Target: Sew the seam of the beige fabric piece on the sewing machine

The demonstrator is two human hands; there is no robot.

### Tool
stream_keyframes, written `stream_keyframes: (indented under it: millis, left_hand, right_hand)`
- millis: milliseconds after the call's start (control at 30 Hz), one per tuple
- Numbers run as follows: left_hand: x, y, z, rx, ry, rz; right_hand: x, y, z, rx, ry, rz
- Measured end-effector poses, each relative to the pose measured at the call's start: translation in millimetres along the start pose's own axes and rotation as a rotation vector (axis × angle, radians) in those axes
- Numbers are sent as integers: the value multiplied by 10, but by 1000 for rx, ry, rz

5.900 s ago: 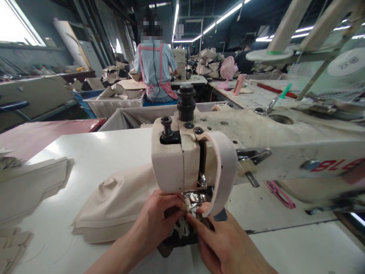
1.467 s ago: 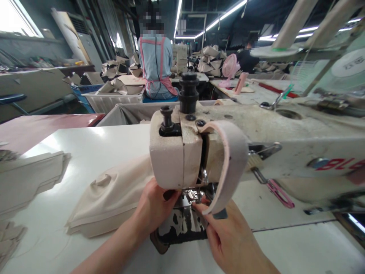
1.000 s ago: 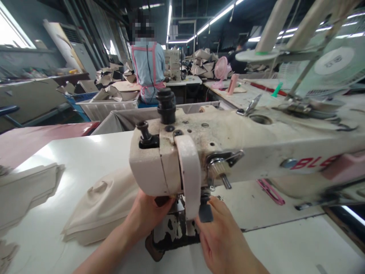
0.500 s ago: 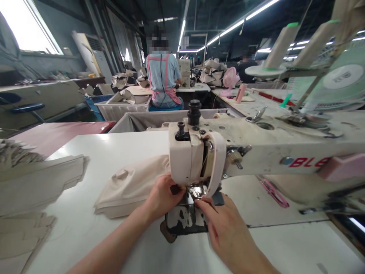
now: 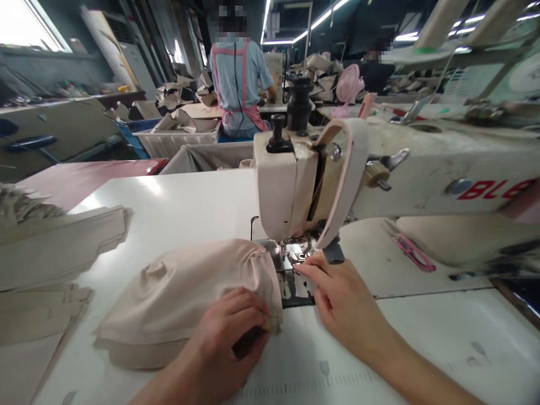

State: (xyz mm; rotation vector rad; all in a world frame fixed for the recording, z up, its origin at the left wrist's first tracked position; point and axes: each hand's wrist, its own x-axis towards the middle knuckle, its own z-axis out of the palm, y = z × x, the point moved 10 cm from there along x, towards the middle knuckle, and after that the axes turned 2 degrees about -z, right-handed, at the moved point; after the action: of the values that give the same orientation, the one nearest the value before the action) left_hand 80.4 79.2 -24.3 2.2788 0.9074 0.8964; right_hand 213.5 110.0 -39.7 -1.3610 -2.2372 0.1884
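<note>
A sewn beige fabric piece (image 5: 181, 287), puffed up and gathered at its right end, lies on the white table left of the sewing machine (image 5: 278, 185). My left hand (image 5: 232, 332) is closed on its near right edge. Something dark shows in that palm; what it is I cannot make out. By the presser foot (image 5: 297, 254), my right hand (image 5: 341, 292) has its fingers drawn together, their tips close to the metal foot. Whatever may be between them is too small to see. The fabric lies apart from the foot.
Stacked beige fabric panels (image 5: 54, 242) lie at the left. Pink-handled scissors (image 5: 413, 253) rest under the machine arm. Behind the table stands a cloth-lined bin (image 5: 202, 157). Farther back, a person in a blue shirt (image 5: 238, 79) sits facing away.
My left hand has drawn the fabric piece out from the needle area, toward me and slightly left. My right hand stays by the presser foot. The camera view has shifted closer to the machine.
</note>
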Motion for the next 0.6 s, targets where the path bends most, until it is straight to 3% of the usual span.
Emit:
stream_keyframes:
  millis: [167,267,333,367,433,533,600]
  left_hand:
    - [-76,243,-22,263,60,171]
    - [-14,311,-259,175,150,98]
    - [73,321,-412,98,146,-6]
    - [121,340,-461,102,114,-50]
    - [201,479,-567,212,76,-37]
    - [225,832,-628,541,89,180]
    - [185,925,-606,677,111,250]
  right_hand:
    - [-24,-67,-117,12,69,-38]
    - [-69,-456,-269,131,113,-254]
    - [-105,-716,-368,329,137,-365]
    - [-90,-752,-377,432,136,-324]
    - [-37,-666,-284,617,114,-84]
    - [-71,-495,42,973,19,336]
    - [-121,-508,191,1251,-11,499]
